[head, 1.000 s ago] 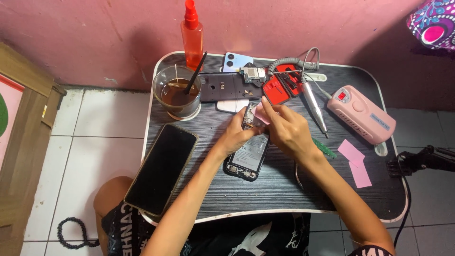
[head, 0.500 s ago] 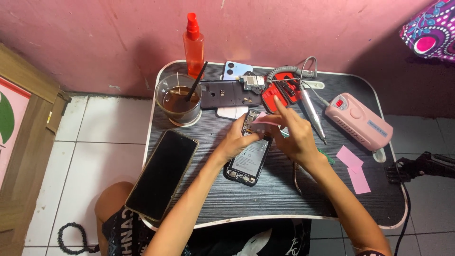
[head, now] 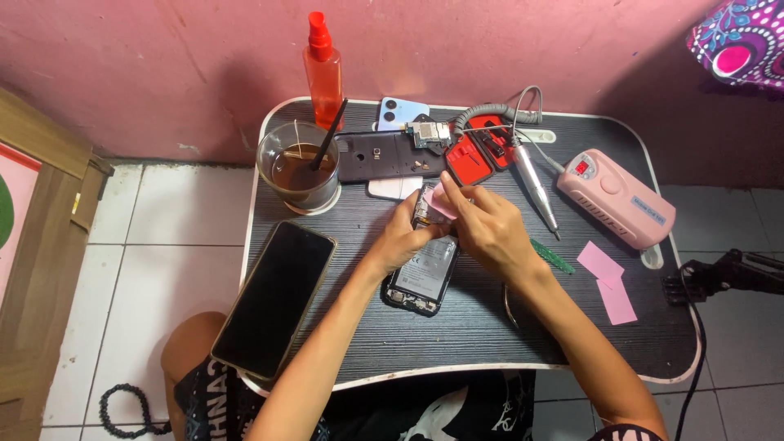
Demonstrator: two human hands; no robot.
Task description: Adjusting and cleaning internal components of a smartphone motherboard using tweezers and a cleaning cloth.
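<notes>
An opened phone point(head: 423, 273) lies with its back off in the middle of the black lap table point(head: 490, 343), its battery and board showing. My left hand point(head: 404, 233) grips the phone's upper left edge. My right hand point(head: 488, 229) pinches a small pink pad point(head: 442, 201) and presses it onto the phone's top end. Both hands meet over the upper part of the phone.
A large dark-screened phone point(head: 273, 298) lies at the left. At the back stand a glass cup of brown liquid point(head: 299, 174), an orange spray bottle point(head: 323, 69), a black phone frame point(head: 384, 155), a red tool case point(head: 474, 151) and a pink device point(head: 614, 198) with a corded handpiece point(head: 535, 186). Pink slips point(head: 608, 282) lie right.
The camera view shifted slightly. My right hand moved the pink pad a little over the phone's top end; my left hand kept its hold.
</notes>
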